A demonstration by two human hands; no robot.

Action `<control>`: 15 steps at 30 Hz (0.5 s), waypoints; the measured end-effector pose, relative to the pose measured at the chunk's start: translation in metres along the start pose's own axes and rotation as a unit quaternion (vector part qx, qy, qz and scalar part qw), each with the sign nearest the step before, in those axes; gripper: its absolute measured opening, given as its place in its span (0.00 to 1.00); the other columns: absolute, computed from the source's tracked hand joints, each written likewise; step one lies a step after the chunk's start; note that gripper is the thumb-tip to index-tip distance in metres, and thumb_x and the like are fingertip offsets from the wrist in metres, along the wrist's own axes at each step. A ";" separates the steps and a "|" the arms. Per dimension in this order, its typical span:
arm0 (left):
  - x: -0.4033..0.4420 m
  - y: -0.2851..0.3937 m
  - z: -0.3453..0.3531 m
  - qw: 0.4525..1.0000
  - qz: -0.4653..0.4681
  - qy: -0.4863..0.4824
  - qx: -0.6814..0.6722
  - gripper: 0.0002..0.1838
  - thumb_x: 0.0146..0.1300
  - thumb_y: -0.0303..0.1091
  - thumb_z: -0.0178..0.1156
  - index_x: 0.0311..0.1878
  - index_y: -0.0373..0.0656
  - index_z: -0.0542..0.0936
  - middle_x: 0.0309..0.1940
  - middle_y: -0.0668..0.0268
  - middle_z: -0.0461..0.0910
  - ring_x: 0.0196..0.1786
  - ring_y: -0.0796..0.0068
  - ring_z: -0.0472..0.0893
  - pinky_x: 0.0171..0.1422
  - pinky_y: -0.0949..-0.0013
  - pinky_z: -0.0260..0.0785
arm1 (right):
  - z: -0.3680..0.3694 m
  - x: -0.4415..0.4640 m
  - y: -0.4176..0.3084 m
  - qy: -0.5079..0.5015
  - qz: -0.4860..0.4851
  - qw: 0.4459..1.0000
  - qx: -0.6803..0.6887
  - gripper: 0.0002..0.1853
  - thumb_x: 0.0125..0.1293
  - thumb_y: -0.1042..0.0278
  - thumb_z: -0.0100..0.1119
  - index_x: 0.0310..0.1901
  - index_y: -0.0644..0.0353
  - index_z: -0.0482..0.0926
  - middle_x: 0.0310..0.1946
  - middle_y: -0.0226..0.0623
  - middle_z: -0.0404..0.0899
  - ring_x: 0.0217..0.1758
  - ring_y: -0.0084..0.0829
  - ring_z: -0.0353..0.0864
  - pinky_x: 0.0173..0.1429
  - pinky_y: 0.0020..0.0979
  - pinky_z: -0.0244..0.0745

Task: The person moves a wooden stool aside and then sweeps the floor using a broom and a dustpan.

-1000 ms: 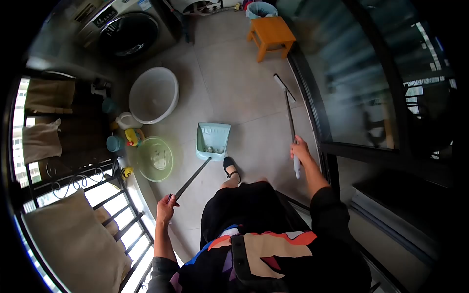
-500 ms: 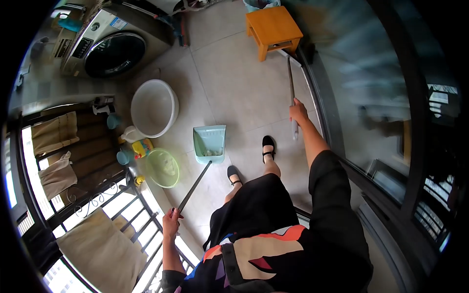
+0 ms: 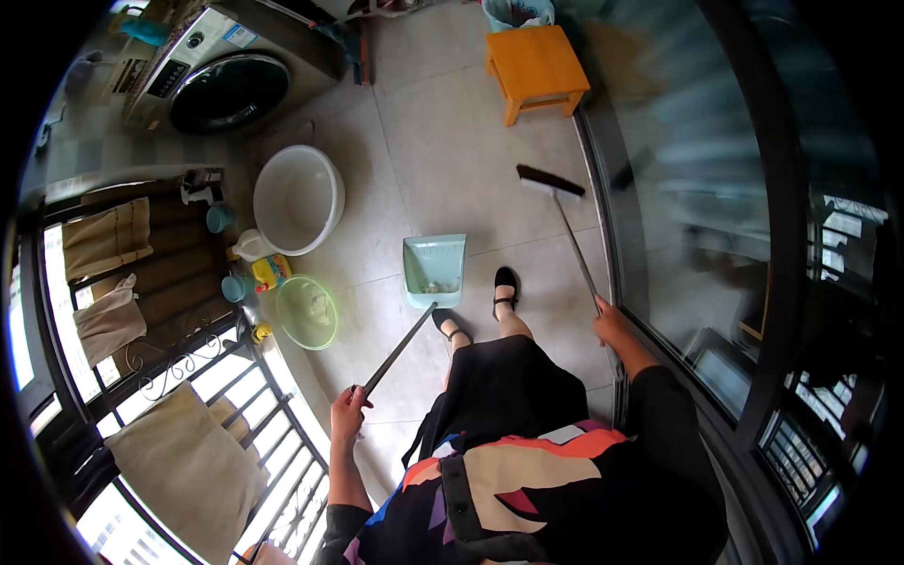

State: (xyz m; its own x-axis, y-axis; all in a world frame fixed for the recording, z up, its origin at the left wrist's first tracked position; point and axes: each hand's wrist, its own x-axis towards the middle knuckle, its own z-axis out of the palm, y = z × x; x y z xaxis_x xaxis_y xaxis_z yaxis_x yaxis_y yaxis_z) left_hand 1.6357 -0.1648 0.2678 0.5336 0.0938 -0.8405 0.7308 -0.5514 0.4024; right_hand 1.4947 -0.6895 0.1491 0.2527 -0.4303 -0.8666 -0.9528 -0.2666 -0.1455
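My left hand (image 3: 348, 411) is closed round the upper end of the dark handle of a light blue dustpan (image 3: 435, 266). Some pale debris lies in the pan, which stands on the floor just in front of my feet. On the right, my right hand (image 3: 612, 327) grips the handle of a broom (image 3: 551, 182). The broom's dark bristles face away from me, near the sliding door's track and nearer to me than the wooden stool (image 3: 537, 66).
A white basin (image 3: 299, 200) and a green basin (image 3: 308, 313) are at the left, with a yellow bottle (image 3: 271, 273) beside them. A washing machine (image 3: 231, 92) stands at the back left. Glass doors run along the right; a railing with hanging cloths (image 3: 188, 471) is at the left.
The broom head has come back from the stool toward me, and its bristles now show. My right hand is lower and further right. The dustpan and my left hand have shifted slightly right.
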 end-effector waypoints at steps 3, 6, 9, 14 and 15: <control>0.007 0.008 0.005 1.000 0.016 -0.017 0.005 0.17 0.65 0.45 0.52 0.36 0.40 0.78 0.20 0.69 0.78 0.15 0.90 0.59 0.19 0.81 0.49 | -0.011 -0.042 0.010 0.017 -0.017 1.000 -0.006 0.31 0.54 0.76 0.45 0.64 0.50 0.61 0.37 0.49 0.78 0.15 0.36 0.76 0.19 0.35 0.73; 0.011 -0.006 0.019 0.999 0.041 -0.031 0.003 0.16 0.65 0.45 0.51 0.35 0.40 0.77 0.20 0.71 0.77 0.15 0.90 0.58 0.18 0.81 0.48 | -0.012 -0.034 0.026 0.042 -0.089 0.994 -0.052 0.31 0.55 0.75 0.46 0.64 0.48 0.62 0.32 0.49 0.79 0.15 0.36 0.76 0.24 0.36 0.75; 0.006 0.005 0.013 0.999 0.029 -0.042 -0.012 0.16 0.65 0.45 0.52 0.34 0.41 0.77 0.20 0.71 0.77 0.15 0.91 0.58 0.18 0.81 0.48 | -0.027 0.000 0.002 0.073 -0.142 0.985 -0.062 0.30 0.55 0.75 0.49 0.62 0.45 0.64 0.30 0.46 0.79 0.17 0.36 0.77 0.26 0.36 0.76; -0.006 0.004 0.016 0.999 0.024 -0.021 -0.006 0.16 0.65 0.45 0.52 0.34 0.41 0.78 0.20 0.72 0.77 0.15 0.91 0.59 0.18 0.81 0.49 | -0.041 0.075 -0.051 0.025 -0.064 0.995 -0.076 0.32 0.55 0.74 0.50 0.63 0.38 0.63 0.32 0.49 0.79 0.30 0.43 0.80 0.37 0.40 0.75; -0.005 0.004 0.013 0.999 0.031 -0.019 0.005 0.16 0.65 0.45 0.52 0.33 0.41 0.78 0.20 0.72 0.77 0.15 0.91 0.59 0.18 0.81 0.49 | -0.039 0.080 -0.049 0.029 -0.069 0.991 -0.115 0.32 0.55 0.77 0.49 0.63 0.38 0.63 0.39 0.49 0.78 0.33 0.41 0.80 0.39 0.37 0.76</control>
State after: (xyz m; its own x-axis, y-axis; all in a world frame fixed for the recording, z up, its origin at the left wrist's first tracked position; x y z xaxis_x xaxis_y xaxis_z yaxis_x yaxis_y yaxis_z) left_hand 1.6305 -0.1784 0.2686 0.5621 0.0278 -0.8266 0.6916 -0.5639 0.4513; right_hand 1.5680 -0.7445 0.1058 0.3930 -0.4236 -0.8162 -0.8469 -0.5125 -0.1418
